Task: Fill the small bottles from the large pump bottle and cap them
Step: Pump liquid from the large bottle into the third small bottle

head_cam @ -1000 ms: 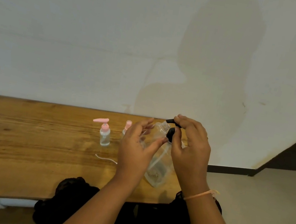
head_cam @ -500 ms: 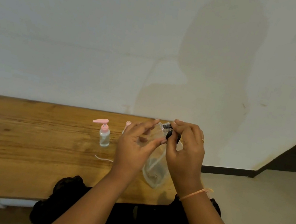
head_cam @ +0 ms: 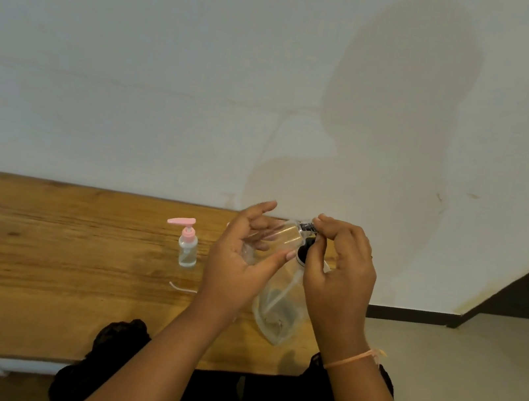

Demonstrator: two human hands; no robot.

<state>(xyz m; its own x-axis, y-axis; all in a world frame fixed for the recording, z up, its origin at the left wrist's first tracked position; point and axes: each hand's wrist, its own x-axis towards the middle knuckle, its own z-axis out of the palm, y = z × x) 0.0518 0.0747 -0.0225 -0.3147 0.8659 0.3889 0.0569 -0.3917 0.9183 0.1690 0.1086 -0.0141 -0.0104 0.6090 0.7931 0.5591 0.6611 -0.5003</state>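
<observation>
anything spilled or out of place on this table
No spill shows. One oddity: a thin white tube lies loose on the wooden table in front of the upright pink-capped bottle, attached to nothing. The left hand holds a small clear bottle at the large pump bottle, whose pump head the right hand grips.

Single view on record, head-worn and wide-angle. It looks forward and down from the near edge of the worktop [head_cam: 37, 268] and faces the wall [head_cam: 140, 59] behind the worktop, which fills the upper half. The left hand [head_cam: 239, 265] and right hand [head_cam: 338, 274] sit close to the lens, over the worktop's right end. The floor [head_cam: 471, 372] shows beyond that end.
</observation>
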